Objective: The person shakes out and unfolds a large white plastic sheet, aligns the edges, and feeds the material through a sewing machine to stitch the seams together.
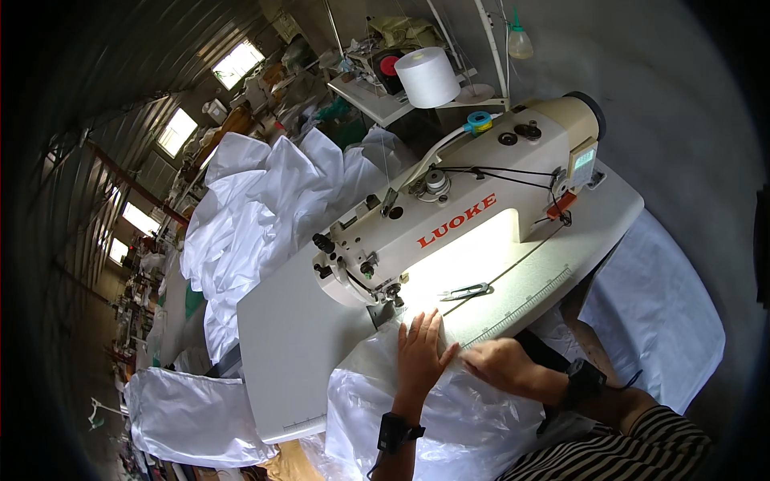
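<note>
White glossy fabric (449,409) lies flat under both hands' spread fingers, left hand (421,353) and right hand (501,365), just short of the sewing machine's needle (395,298), seam unstarted.

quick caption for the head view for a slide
Both hands, left hand and right hand, press white fabric flat on the table before a cream sewing machine.

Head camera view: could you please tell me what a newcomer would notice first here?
A cream industrial sewing machine dominates the centre of the pale worktable, its lamp lighting the bed. Below the needle, the left hand and right hand press flat on shiny white fabric. A heap of white cloth lies behind the machine, at left.
</note>
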